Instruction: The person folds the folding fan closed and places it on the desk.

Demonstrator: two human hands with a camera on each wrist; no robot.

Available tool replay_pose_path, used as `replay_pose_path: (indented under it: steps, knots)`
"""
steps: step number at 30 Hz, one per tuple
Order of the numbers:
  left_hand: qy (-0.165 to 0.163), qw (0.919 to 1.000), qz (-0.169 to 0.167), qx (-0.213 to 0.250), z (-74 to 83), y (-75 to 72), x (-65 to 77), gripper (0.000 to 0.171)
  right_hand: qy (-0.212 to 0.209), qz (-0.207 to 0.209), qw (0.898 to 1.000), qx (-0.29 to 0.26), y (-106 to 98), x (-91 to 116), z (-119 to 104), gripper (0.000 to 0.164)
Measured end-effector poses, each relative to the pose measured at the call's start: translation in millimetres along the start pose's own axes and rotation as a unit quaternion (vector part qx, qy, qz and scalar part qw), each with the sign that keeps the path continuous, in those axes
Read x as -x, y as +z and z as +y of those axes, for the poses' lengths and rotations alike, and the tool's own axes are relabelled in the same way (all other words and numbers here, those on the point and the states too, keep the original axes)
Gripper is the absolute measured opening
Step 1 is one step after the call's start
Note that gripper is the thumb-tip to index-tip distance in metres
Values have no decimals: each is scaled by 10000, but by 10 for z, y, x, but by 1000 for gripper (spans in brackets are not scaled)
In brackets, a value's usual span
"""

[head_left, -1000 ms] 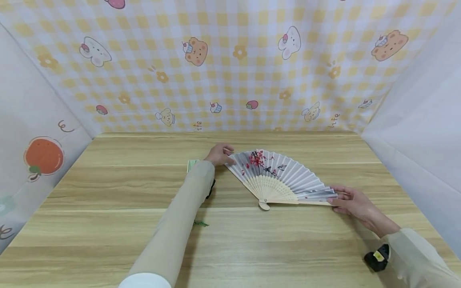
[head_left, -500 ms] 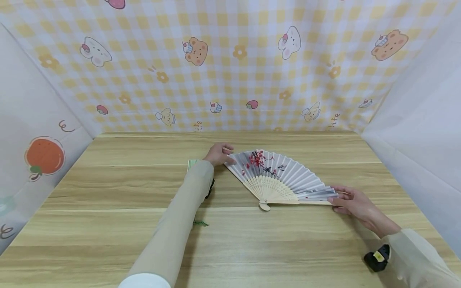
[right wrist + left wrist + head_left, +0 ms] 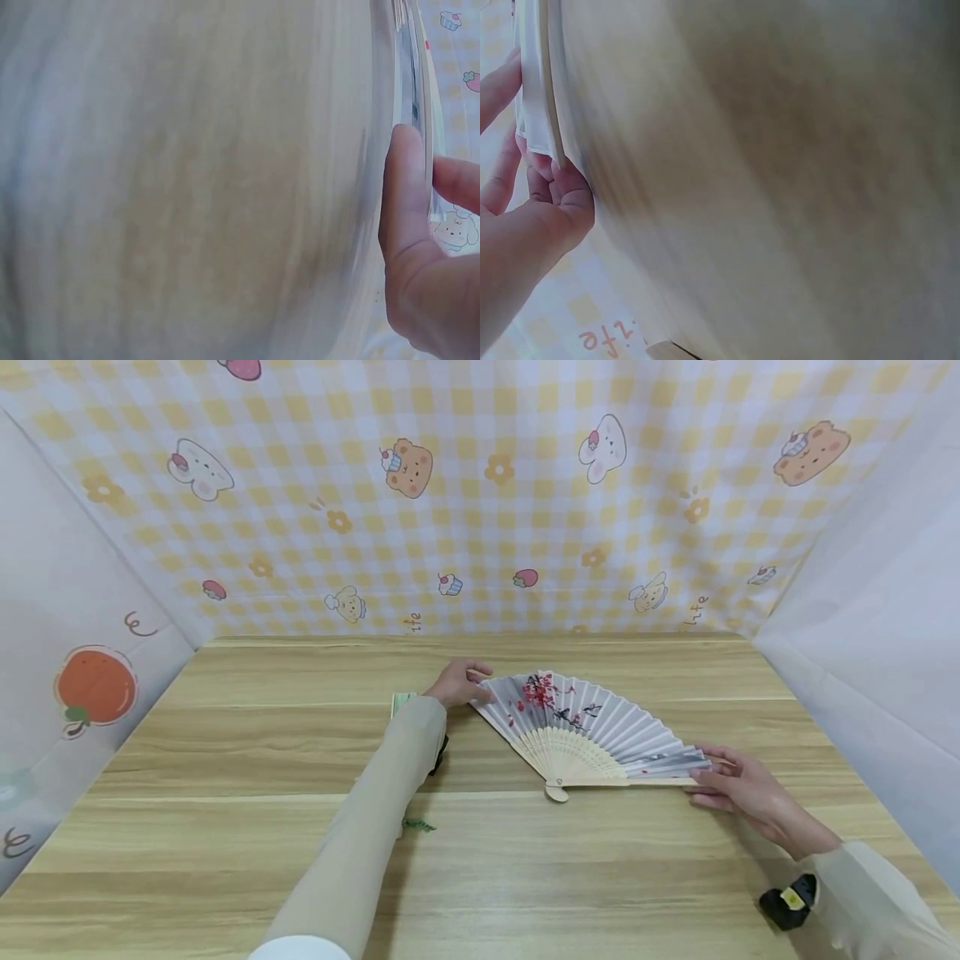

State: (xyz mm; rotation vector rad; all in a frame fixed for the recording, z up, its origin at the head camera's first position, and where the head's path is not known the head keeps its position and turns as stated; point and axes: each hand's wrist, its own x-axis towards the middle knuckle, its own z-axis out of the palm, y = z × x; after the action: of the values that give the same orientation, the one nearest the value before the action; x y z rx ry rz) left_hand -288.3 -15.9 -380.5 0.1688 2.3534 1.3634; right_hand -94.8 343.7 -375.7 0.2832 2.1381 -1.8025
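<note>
A folding fan [image 3: 611, 724] is spread wide on the wooden table, its pale slats meeting at a pivot near the front. Red blossoms and dark branches decorate its white and grey pleated leaf. My left hand [image 3: 456, 683] pinches the far left end of the fan between thumb and fingers. At the opposite end, my right hand [image 3: 750, 797] holds the outer rib, thumb on the near side and fingers behind. In the left wrist view the fan's edge [image 3: 536, 90] passes between the fingers; in the right wrist view the thumb lies along the rib.
A green-and-white striped item [image 3: 402, 700] shows partly behind my left forearm. Something green and cord-like [image 3: 418, 825] pokes out beside that sleeve. The wooden table [image 3: 570, 877] meets a checked curtain [image 3: 480, 527] at the back, with white cloth walls on both sides.
The fan has shifted slightly to the right, and both hands have shifted with it. Both keep their hold on its two ends.
</note>
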Motion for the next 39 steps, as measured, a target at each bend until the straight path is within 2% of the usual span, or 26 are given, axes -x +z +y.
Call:
replay_pose_path:
  steps: [8, 18, 21, 26, 31, 37, 39]
  knots:
    - [12, 9998, -177, -25, 48, -24, 41, 47, -33, 16, 9993, -385, -12, 24, 4, 67]
    - [35, 9976, -562, -402, 54, -128, 137, 52, -100, 61, 9977, -662, -30, 15, 41, 82]
    - [8, 9973, -565, -466, 51, -151, 162, 51, -147, 47, 9966, -810, -28, 13, 47, 85]
    - [-84, 9980, -541, -325, 69, -163, 204, 43, -144, 83, 9929, -1182, -21, 17, 43, 87]
    - [-126, 9982, -589, -18, 77, -158, 258, 38, -160, 218, 9843, -1742, -26, 36, 41, 87]
    - [-106, 9972, -731, 102, 38, -158, 297, 31, -336, 216, 9637, -2639, -32, 55, 54, 53]
    - [-76, 9966, -814, 117, 29, -160, 313, 30, -367, 230, 9582, -2827, -29, 57, 49, 54]
